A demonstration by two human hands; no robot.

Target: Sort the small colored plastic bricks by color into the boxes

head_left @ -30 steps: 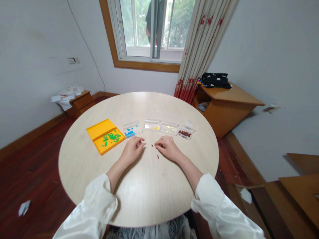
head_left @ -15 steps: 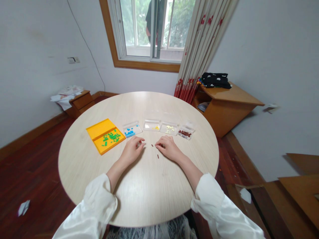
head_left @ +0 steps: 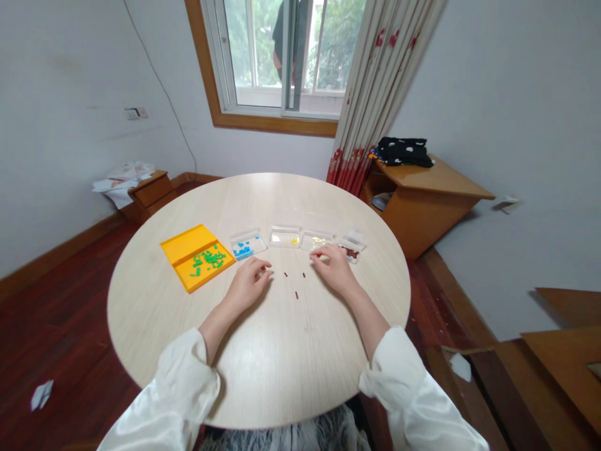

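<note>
Three small dark-brown bricks lie apart on the table in front of me: one brick (head_left: 286,274) near my left fingertips, another brick (head_left: 303,275) just left of my right hand, and a third brick (head_left: 296,295) closer to me. My left hand (head_left: 248,280) rests on the table, fingers loosely curved and thumb apart, with nothing seen in it. Raised slightly by the brown pieces' box (head_left: 355,256), my right hand (head_left: 334,269) has bent fingers with a gap to the thumb, and I see nothing held. It partly hides that box and the clear box of pale-yellow pieces (head_left: 317,240).
An open orange case (head_left: 188,245) with several green bricks lies at the left. Clear boxes hold blue pieces (head_left: 243,249) and yellow pieces (head_left: 293,240). The round table (head_left: 263,369) stands before a window; a wooden cabinet (head_left: 432,181) is at the right.
My right hand has moved right and a little away from me, leaving a brown brick on the table where its fingertips were. My left hand has barely moved.
</note>
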